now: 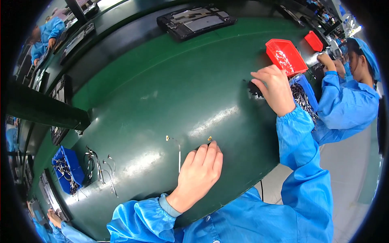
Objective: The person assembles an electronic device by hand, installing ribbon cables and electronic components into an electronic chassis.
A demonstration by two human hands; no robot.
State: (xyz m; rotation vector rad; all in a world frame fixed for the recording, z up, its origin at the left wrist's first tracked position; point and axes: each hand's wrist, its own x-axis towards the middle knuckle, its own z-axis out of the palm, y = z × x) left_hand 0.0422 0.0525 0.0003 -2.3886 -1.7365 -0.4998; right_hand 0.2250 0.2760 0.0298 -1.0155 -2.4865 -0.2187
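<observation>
My left hand point(200, 168) rests palm down on the green table point(162, 101), fingers bent and pressed together over a thin cable. The cable's grey-and-white wire point(179, 156) runs out from beside the hand to a small gold connector point(167, 138). Another gold connector point(210, 138) shows just past the fingertips; whether it belongs to the same cable is hidden. My right hand point(275, 89) is at the far right over a small heap of black pieces point(255, 90). Its thumb and forefinger are slightly apart, with nothing visible between them.
A red bin point(286, 56) and a blue bin of cables point(304, 93) stand beside my right hand. On the left are another blue bin point(73, 168) and loose cables point(99, 166). A dark post point(44, 105) juts in. Black device housings point(196, 21) lie beyond. A co-worker point(350, 93) sits at right.
</observation>
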